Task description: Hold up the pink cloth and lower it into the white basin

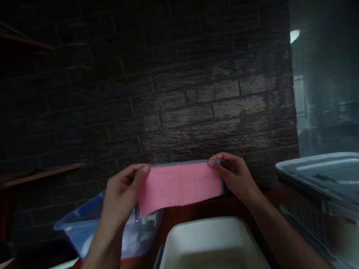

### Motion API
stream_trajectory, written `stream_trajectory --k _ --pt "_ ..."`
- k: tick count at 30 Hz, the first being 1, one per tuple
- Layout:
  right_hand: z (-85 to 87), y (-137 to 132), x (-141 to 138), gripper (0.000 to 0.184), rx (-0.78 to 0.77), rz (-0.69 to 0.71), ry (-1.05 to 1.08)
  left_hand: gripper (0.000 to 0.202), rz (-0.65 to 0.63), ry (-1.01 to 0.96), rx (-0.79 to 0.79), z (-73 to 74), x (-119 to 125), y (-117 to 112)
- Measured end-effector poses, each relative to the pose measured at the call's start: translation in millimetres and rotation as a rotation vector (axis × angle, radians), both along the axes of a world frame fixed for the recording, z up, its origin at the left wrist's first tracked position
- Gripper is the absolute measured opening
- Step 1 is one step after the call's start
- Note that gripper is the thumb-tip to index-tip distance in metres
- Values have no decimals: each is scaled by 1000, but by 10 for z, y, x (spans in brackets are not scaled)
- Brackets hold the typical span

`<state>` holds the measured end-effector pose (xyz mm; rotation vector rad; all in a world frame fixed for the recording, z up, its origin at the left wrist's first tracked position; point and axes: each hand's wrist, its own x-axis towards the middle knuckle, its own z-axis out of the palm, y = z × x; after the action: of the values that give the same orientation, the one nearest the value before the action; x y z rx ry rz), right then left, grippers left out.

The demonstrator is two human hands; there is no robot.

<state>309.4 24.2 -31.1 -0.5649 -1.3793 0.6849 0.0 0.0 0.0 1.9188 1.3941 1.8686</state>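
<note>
A pink textured cloth (pixel 181 186) with a dark patterned border hangs stretched between my two hands. My left hand (pixel 125 190) pinches its upper left corner, thumb in front. At the upper right corner my right hand (pixel 231 173) grips it the same way. The cloth's top edge is nearly level, while its lower edge slants up towards the right. Below and in front of it stands a white open container (pixel 207 235), partly cut off by the bottom of the view.
A translucent blue bin (pixel 77 228) with pale contents stands behind my left forearm. To the right is a lidded clear box (pixel 322 179). A dark brick-patterned wall (pixel 196 101) rises behind the brown surface (pixel 179 216). Shelf edges (pixel 42 175) jut in at the left.
</note>
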Motion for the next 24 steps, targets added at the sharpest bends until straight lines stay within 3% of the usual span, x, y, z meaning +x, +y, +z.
stream_trajectory --k 8,13,21,24 --pt "16 63 40 28 -164 333 370 25 -75 -31 -23 -16 23 46" --pt "32 27 26 34 -184 352 389 24 -86 -50 -16 -44 -8 92" --pt "4 6 -2 42 -196 372 191 22 6 -10 53 -42 -43 134" --pt "-21 47 -9 30 -174 263 132 24 -40 41 30 -46 -5 122"
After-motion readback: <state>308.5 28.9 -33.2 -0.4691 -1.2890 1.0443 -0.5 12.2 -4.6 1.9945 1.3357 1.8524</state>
